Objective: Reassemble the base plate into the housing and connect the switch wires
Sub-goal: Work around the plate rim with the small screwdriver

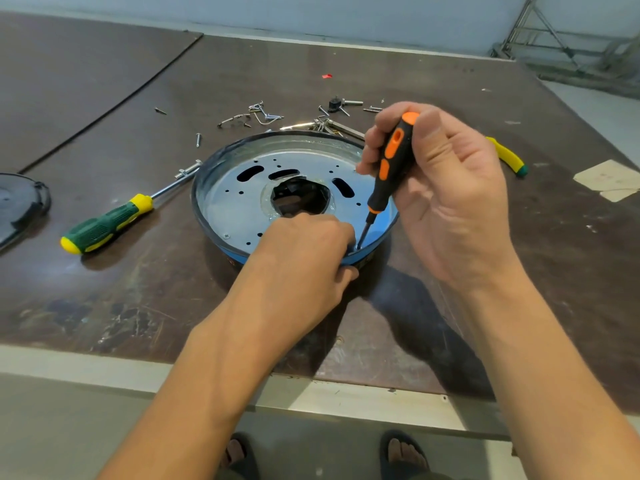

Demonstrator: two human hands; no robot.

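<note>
A round blue housing (207, 223) lies on the table with a grey metal base plate (235, 199) seated inside it. The plate has slots, small holes and a central opening showing dark parts below. My right hand (446, 192) grips a black-and-orange screwdriver (391, 168), held nearly upright, its tip down at the plate's near right edge. My left hand (304, 258) rests on the housing's near rim with fingers curled beside the tip; what they pinch is hidden. No switch wires show.
A green-and-yellow screwdriver (107, 223) lies left of the housing. Several loose screws and clips (263, 114) are scattered behind it. A yellow-handled tool (509, 157) lies far right, a dark cover (20, 202) at the left edge, paper scraps (609, 178) right. The table's front edge (104, 368) is near.
</note>
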